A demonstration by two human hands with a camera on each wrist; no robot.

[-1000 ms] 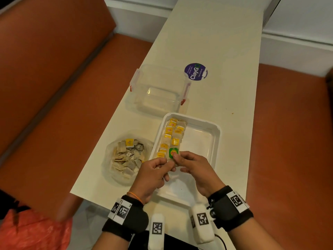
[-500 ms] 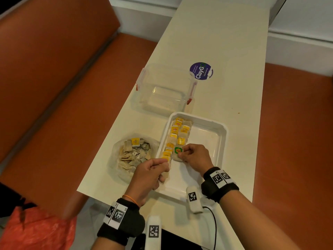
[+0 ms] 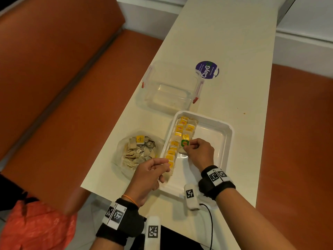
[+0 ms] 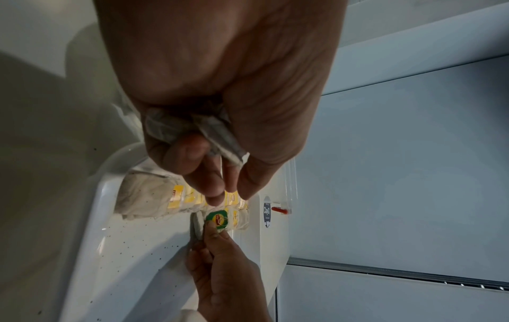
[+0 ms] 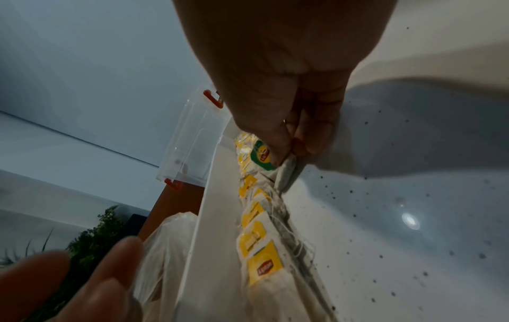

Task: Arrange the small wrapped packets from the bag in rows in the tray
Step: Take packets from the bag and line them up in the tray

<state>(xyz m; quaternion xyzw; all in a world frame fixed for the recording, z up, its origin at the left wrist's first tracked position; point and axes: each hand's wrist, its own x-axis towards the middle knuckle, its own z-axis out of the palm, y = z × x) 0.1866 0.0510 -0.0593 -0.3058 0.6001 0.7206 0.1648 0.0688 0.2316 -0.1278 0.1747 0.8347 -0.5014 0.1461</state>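
Note:
A white tray [image 3: 228, 134] holds two rows of tea-bag packets with yellow tags [image 3: 180, 128] along its left side. My right hand [image 3: 188, 147] pinches a green-tagged packet [image 3: 184, 143] at the near end of the second row. In the right wrist view, thumb and forefinger of this hand [image 5: 289, 150] nip the packet [image 5: 260, 156] by its edge, held on edge against the tray floor. My left hand [image 3: 164, 163] hovers over the tray's near left corner. Its curled fingers [image 4: 192, 156] grip crumpled packets [image 4: 220, 135] in the palm. The clear bag [image 3: 138, 152] of loose packets lies left of the tray.
An open clear plastic box [image 3: 171, 87] with red clips stands just beyond the tray, with a round purple sticker [image 3: 207, 70] on the table [image 3: 225, 42] behind it. The narrow table's left edge runs close to the bag, and an orange bench [image 3: 54, 78] lies beyond it.
My right hand carried the green-tagged packet away from my left hand, forward to the near end of the second row. My left hand stayed by the tray's near left corner.

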